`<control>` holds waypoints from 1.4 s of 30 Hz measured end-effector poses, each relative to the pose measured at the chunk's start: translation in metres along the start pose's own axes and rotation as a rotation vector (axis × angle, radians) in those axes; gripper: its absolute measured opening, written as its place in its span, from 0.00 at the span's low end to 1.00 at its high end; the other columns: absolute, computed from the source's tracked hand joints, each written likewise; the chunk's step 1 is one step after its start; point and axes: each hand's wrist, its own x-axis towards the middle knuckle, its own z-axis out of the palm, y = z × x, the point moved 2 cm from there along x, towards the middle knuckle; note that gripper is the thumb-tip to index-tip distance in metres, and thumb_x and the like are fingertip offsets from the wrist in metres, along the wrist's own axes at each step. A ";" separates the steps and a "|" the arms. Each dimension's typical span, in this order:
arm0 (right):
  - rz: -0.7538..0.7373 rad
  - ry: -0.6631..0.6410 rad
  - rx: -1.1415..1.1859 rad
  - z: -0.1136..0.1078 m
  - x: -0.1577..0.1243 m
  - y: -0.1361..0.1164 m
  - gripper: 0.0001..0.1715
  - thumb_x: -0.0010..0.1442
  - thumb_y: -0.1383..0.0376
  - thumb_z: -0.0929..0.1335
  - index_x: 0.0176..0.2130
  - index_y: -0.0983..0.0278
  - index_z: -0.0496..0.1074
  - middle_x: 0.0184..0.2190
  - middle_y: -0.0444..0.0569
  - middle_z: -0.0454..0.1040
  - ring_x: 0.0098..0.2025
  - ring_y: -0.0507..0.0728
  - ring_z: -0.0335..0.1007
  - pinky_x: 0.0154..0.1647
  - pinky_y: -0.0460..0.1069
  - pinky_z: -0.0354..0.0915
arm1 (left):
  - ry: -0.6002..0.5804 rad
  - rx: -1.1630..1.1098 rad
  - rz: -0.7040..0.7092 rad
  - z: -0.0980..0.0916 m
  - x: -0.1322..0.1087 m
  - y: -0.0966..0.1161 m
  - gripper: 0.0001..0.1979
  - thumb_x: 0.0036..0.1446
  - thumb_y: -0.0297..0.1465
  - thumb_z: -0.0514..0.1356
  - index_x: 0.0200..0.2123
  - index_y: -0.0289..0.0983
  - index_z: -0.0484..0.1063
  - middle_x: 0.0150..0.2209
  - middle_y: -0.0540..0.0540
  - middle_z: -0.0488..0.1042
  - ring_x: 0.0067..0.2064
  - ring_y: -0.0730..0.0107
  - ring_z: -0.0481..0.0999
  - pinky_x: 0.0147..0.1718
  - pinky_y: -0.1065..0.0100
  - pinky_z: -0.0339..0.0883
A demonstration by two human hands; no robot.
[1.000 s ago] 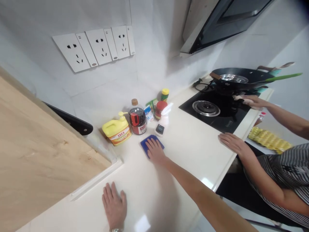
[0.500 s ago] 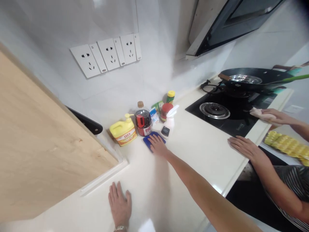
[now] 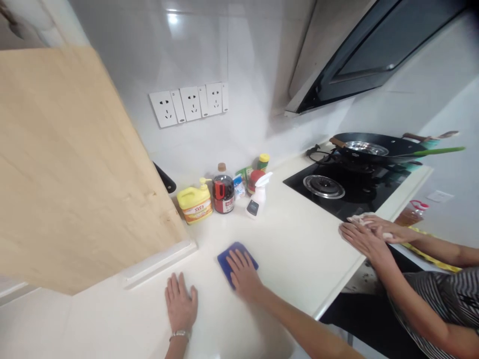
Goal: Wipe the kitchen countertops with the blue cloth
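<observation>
right grip (image 3: 244,274) splays on a blue cloth (image 3: 225,265) whose long axis seemingly points far left.

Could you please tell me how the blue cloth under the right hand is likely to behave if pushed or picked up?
The blue cloth lies flat beneath the right hand, so it should slide fairly readily over the smooth, shiny counter. It looks thin, so it is probably light and may droop if lifted by one edge.

The left hand (image 3: 181,303) lies palm down, thumb apart. Slightly farther right, the flattened right hand (image 3: 244,274) presses palm down, its forearm (image 3: 295,316) stretching in from the near right.
</observation>
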 end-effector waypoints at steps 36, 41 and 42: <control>0.110 -0.001 0.152 0.042 0.174 -0.005 0.35 0.67 0.57 0.56 0.68 0.67 0.58 0.71 0.54 0.49 0.73 0.68 0.37 0.72 0.67 0.28 | -0.076 0.081 0.017 -0.011 -0.002 0.006 0.30 0.65 0.34 0.50 0.68 0.30 0.54 0.71 0.33 0.51 0.73 0.51 0.43 0.68 0.45 0.47; 0.002 -0.023 0.166 0.030 0.125 -0.031 0.35 0.68 0.56 0.56 0.69 0.63 0.56 0.72 0.52 0.47 0.73 0.66 0.37 0.72 0.65 0.27 | -0.079 0.077 0.007 -0.010 -0.001 0.006 0.30 0.66 0.36 0.49 0.68 0.31 0.54 0.71 0.33 0.51 0.73 0.51 0.44 0.68 0.45 0.47; -0.009 -0.027 0.167 0.028 0.113 -0.037 0.35 0.68 0.56 0.56 0.69 0.63 0.56 0.72 0.52 0.46 0.74 0.66 0.36 0.72 0.65 0.27 | -0.078 0.074 0.002 -0.010 -0.001 0.006 0.29 0.67 0.36 0.48 0.68 0.31 0.55 0.71 0.33 0.52 0.72 0.50 0.44 0.68 0.45 0.47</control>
